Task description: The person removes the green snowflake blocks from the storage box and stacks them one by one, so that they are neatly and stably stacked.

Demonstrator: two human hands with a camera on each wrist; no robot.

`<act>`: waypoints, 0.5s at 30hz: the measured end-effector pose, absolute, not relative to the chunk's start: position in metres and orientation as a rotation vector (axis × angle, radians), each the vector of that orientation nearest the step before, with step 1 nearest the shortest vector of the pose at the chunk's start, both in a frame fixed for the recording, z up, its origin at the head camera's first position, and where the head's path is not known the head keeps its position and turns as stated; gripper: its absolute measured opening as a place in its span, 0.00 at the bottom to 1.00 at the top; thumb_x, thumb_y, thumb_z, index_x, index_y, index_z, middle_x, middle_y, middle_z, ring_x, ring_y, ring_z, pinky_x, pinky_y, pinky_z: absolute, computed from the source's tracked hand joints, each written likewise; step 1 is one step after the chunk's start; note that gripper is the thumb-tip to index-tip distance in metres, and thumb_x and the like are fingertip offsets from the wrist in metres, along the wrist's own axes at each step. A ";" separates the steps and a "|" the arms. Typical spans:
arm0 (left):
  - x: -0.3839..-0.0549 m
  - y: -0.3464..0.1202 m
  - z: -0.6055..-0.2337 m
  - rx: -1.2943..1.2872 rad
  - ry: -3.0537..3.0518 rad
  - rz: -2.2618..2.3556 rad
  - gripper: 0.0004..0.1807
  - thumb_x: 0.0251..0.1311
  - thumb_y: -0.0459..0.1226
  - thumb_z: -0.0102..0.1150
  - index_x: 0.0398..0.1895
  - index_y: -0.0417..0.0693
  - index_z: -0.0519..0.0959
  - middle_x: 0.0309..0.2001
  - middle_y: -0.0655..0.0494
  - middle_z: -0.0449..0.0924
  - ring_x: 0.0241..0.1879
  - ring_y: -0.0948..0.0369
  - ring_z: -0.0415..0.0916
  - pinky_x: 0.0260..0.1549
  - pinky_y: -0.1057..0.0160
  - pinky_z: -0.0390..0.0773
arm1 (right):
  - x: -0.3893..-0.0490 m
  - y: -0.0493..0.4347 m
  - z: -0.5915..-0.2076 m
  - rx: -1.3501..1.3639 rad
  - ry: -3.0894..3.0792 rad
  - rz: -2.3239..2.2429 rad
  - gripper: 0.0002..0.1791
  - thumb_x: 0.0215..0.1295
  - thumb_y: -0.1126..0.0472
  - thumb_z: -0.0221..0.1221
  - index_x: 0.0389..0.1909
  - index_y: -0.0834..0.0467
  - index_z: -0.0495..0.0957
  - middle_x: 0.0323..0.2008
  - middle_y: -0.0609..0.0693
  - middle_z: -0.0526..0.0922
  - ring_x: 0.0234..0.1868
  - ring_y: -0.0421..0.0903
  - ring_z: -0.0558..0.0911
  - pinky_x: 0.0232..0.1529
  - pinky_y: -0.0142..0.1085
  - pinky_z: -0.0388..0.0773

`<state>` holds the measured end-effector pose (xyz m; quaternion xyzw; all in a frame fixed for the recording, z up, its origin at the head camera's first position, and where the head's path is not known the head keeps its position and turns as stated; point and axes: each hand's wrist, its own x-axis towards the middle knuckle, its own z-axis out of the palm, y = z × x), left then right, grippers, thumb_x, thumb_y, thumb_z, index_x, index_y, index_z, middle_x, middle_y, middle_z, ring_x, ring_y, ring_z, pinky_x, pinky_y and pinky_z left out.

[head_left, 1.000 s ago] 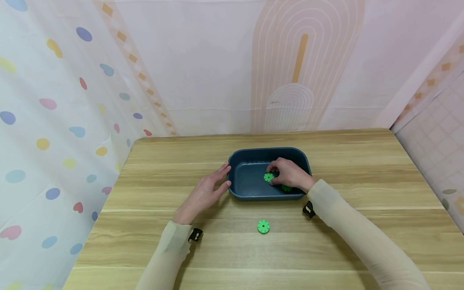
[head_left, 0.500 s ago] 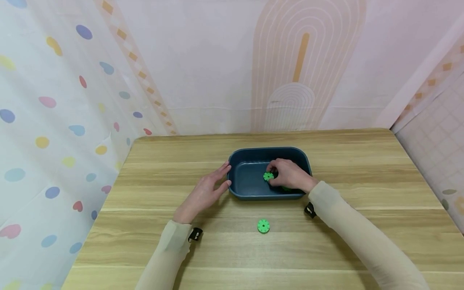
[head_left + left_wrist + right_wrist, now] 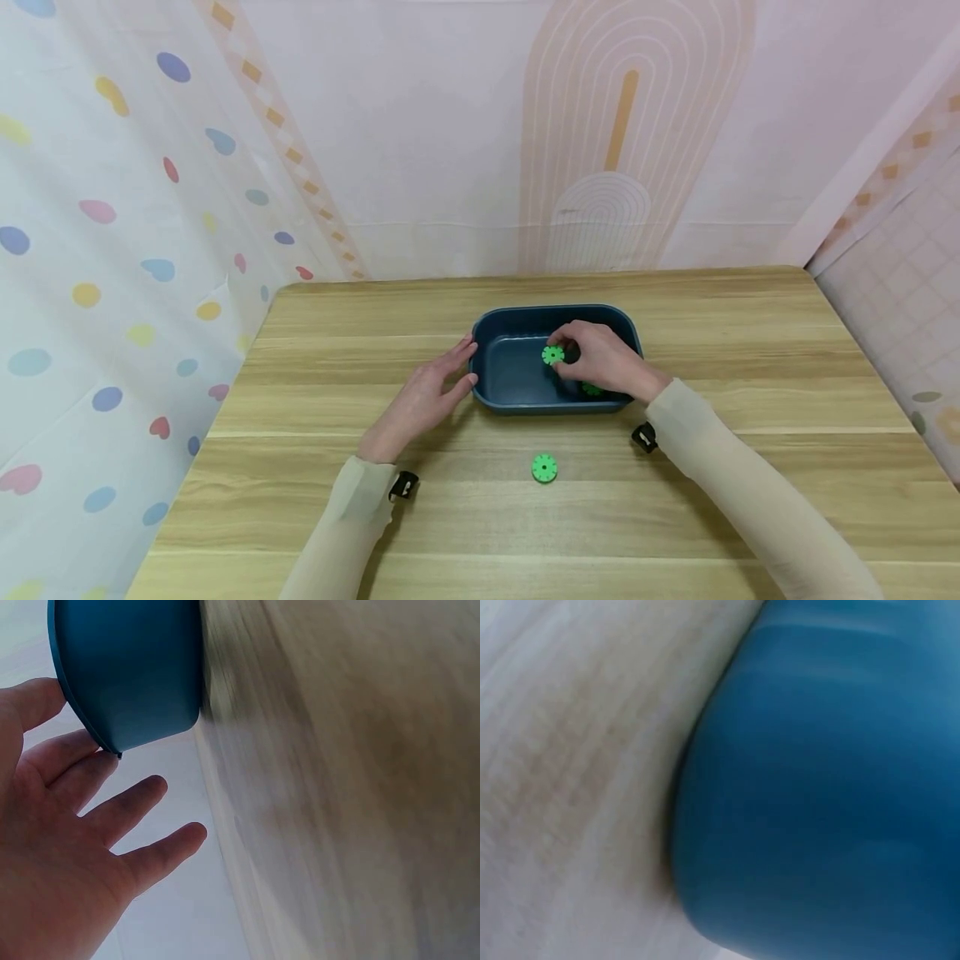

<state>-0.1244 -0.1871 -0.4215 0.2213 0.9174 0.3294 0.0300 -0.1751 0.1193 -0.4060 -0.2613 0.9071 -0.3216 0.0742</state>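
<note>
A dark blue oblong bin [image 3: 517,383] stands on the wooden table. Inside it my right hand [image 3: 600,358] pinches a small green notched disc [image 3: 552,356] between thumb and fingers. Under that hand another green disc [image 3: 592,388] lies in the bin, partly hidden. My left hand [image 3: 427,396], fingers spread, touches the bin's left end; in the left wrist view the thumb and some fingertips of this hand [image 3: 67,832] meet the rim. One more green disc [image 3: 544,468] lies flat on the table in front of the bin. The right wrist view shows only the bin's outer wall [image 3: 817,795] and table.
The wooden table [image 3: 337,325] reaches back to a patterned curtain [image 3: 420,142]. A second curtain with coloured spots [image 3: 112,333] hangs along the left side. Black wrist straps [image 3: 405,485] show at both cuffs.
My right hand has risen slightly and shifted a little with the pinched disc, uncovering more of the disc below. The left hand and the disc on the table stay put.
</note>
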 end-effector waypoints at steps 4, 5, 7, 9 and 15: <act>-0.125 -0.187 -0.422 0.696 2.828 1.024 0.31 0.79 0.43 0.53 0.78 0.40 0.63 0.80 0.51 0.55 0.77 0.49 0.57 0.72 0.46 0.63 | -0.170 0.122 -0.404 -0.804 2.735 -1.011 0.18 0.64 0.60 0.69 0.53 0.59 0.84 0.46 0.49 0.84 0.44 0.46 0.80 0.47 0.42 0.81; -0.125 -0.187 -0.422 0.697 2.829 1.023 0.31 0.79 0.43 0.53 0.78 0.40 0.63 0.80 0.52 0.55 0.77 0.49 0.57 0.72 0.46 0.63 | -0.169 0.123 -0.404 -0.807 2.737 -1.024 0.17 0.64 0.60 0.69 0.53 0.59 0.84 0.47 0.49 0.84 0.44 0.46 0.80 0.47 0.42 0.81; -0.125 -0.188 -0.422 0.694 2.829 1.019 0.31 0.79 0.43 0.53 0.79 0.41 0.63 0.80 0.53 0.55 0.77 0.50 0.57 0.73 0.46 0.62 | -0.166 0.124 -0.403 -0.809 2.741 -1.046 0.17 0.64 0.59 0.70 0.53 0.58 0.84 0.47 0.49 0.84 0.45 0.46 0.80 0.48 0.43 0.81; -0.124 -0.188 -0.422 0.689 2.828 1.015 0.31 0.79 0.44 0.53 0.79 0.41 0.63 0.80 0.53 0.55 0.77 0.50 0.56 0.73 0.47 0.62 | -0.163 0.125 -0.402 -0.807 2.739 -1.071 0.17 0.64 0.59 0.70 0.53 0.58 0.84 0.47 0.48 0.83 0.45 0.46 0.80 0.49 0.43 0.81; -0.124 -0.189 -0.421 0.690 2.821 1.022 0.31 0.79 0.44 0.52 0.79 0.41 0.63 0.80 0.53 0.55 0.77 0.50 0.56 0.73 0.46 0.62 | -0.153 0.128 -0.396 -0.823 2.705 -1.132 0.16 0.64 0.58 0.71 0.51 0.57 0.85 0.46 0.47 0.81 0.46 0.47 0.79 0.50 0.45 0.81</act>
